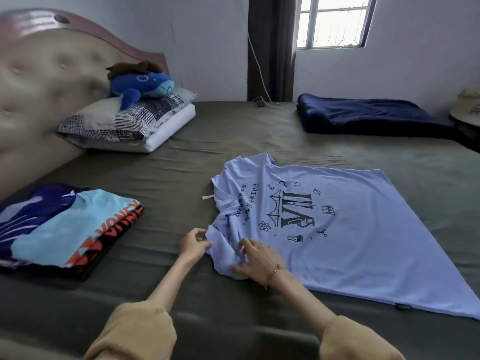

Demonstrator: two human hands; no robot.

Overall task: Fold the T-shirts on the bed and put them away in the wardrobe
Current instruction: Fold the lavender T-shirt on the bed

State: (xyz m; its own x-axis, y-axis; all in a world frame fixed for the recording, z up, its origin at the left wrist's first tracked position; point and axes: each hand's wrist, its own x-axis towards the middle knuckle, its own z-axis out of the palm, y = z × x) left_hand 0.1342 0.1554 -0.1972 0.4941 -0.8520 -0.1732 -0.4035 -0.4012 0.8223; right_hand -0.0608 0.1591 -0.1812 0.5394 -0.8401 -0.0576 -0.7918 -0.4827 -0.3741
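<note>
Olive-green bed sheet fills the foreground and carries every garment in view. Nearest the camera, two forearms in tan fleece sleeves reach onto it. Left hand pinches the bunched near sleeve of the pale lavender cotton T-shirt; right hand lies just beside it, fingers spread and lightly curled over the same crumpled fabric, pressing it down, a thin gold bracelet at the wrist.

The T-shirt lies print-up near the middle of the bed, collar toward the left and hem toward the right. Its body is flat and nearly free of wrinkles; only the near sleeve and shoulder are rumpled. A black graphic with small science icons and a line of characters crosses the chest.

Step in hand, as judged: smoothing the sleeve before the first fold. The next move probably calls for drawing that sleeve flat, then turning it in across the body.

To the left, well apart, rests a stack of folded T-shirts, light blue uppermost over dark blue and black, not yet put away. Farther off lie patterned pillows bearing a blue plush whale, and a folded navy blanket below the window. No wardrobe is visible.
</note>
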